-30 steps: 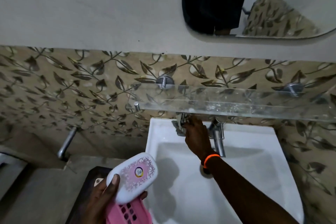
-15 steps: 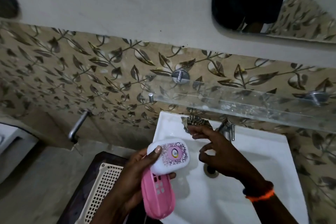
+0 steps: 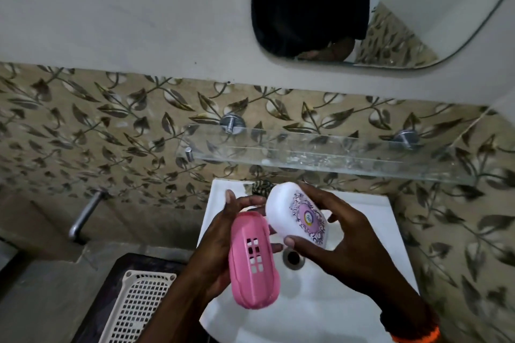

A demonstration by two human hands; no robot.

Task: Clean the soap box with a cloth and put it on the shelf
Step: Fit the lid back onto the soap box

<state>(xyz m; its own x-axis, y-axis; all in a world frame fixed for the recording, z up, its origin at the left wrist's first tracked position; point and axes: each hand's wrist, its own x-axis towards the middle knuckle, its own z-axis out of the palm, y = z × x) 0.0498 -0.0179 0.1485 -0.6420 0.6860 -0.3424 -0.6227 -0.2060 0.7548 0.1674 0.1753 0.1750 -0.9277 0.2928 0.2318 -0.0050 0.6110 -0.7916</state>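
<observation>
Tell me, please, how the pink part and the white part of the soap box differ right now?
The pink part is plain with rectangular slots; the white part is solid with a printed purple emblem. The left hand holds the pink part, the right hand the white part. Both are rounded plastic, held over the sink.

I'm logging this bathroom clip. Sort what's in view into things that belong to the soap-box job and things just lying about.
Job:
white oval soap-box lid with purple print, in the right hand
pink slotted plastic soap-box base, in the left hand
patterned cloth at the basin's back edge
clear glass wall shelf

Lying about:
white ceramic basin
cream plastic mesh basket
wall mirror
</observation>
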